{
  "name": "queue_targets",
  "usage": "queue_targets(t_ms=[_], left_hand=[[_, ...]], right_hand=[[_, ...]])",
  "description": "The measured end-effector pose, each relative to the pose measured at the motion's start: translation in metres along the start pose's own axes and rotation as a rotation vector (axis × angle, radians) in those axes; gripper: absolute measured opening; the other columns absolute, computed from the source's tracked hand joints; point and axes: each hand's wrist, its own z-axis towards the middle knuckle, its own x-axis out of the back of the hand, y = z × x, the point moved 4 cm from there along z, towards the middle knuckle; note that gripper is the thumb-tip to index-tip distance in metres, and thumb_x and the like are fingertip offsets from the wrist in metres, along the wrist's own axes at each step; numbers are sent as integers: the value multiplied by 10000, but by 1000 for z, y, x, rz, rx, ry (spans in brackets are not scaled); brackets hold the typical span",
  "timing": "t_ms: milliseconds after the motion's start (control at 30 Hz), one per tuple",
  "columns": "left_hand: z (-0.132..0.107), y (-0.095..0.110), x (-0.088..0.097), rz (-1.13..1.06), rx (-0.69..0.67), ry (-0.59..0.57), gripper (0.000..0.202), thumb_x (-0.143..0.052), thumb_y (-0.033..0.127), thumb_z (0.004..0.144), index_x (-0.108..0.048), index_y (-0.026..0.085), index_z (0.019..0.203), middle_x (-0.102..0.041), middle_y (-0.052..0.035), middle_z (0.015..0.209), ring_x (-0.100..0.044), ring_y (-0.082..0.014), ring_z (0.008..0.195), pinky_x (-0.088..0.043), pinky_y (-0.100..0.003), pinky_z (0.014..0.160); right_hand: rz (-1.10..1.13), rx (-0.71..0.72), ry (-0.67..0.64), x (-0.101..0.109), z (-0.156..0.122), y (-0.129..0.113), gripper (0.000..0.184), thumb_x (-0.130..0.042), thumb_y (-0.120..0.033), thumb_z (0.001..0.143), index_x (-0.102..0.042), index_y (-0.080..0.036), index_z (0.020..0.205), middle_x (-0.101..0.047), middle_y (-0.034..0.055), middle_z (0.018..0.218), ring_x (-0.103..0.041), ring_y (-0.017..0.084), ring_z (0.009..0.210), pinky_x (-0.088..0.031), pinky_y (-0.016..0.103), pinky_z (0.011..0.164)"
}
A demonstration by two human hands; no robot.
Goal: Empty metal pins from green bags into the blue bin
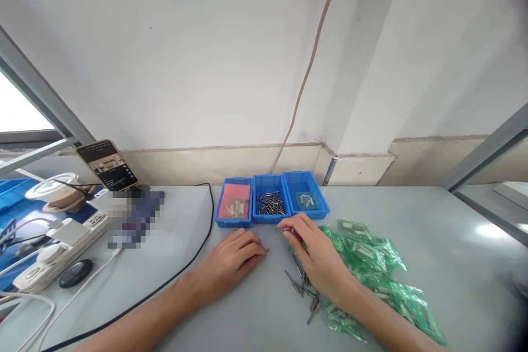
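On the smooth grey tabletop [177, 231], crinkly green bags [365, 251] are lying. Our right hand [315, 256] is pinching a metal part [279, 229]; our left hand [233, 258] is curling palm-down, grip unclear.

The single head-worn view looked forward and down across the worktop [416, 220] from close above, facing its far edge, with the wall [214, 66] behind that edge filling most of the upper half.
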Motion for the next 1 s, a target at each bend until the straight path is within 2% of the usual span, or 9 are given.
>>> queue_targets(t_ms=[167,300,433,600,800,1000], left_hand=[[0,1,1,19,-18,3,149,-520,191,1090,-655,209,1152,-684,-61,1125,-609,-187,992,-491,-310,881],[3,6,4,79,-61,4,151,-512,191,1092,-655,202,1141,-684,-62,1098,-611,-182,967,-485,-301,852],[6,10,4,179,-130,-31,190,-479,156,1088,-646,190,1172,-683,-75,1084,-610,-192,948,-478,-320,845],[7,9,2,236,-138,-39,185,-488,133,1072,-640,185,1163,-680,-82,1109,-608,-201,953,-471,-329,857],[7,10,4,229,-126,-18,163,-513,142,1068,-644,192,1151,-683,-67,1098,-614,-192,955,-477,-315,858],[7,11,4,267,-152,1,166,-501,142,1072,-646,185,1142,-685,-76,1081,-609,-189,934,-476,-314,835]], right_hand=[[182,-155,42,2,0,2,239,-425,-306,1096,-658,-256,1113,-681,51,1061,-651,210,946,-518,322,855],[285,-259,81,-1,-3,11,271,-447,-408,1084,-667,-254,1125,-680,41,980,-613,195,796,-509,304,737],[361,-339,135,-3,-5,20,319,-491,-495,1054,-675,-246,1132,-640,22,862,-544,178,676,-477,290,630],[397,-397,172,-1,-6,23,386,-522,-552,1028,-673,-235,1190,-559,-12,715,-524,182,636,-455,286,590],[447,-409,202,-2,-9,24,389,-562,-576,1000,-681,-238,1153,-571,-13,725,-523,174,635,-451,284,589],[480,-477,298,-6,-12,28,413,-549,-603,1002,-640,-235,1165,-611,9,795,-487,162,615,-403,279,536]])
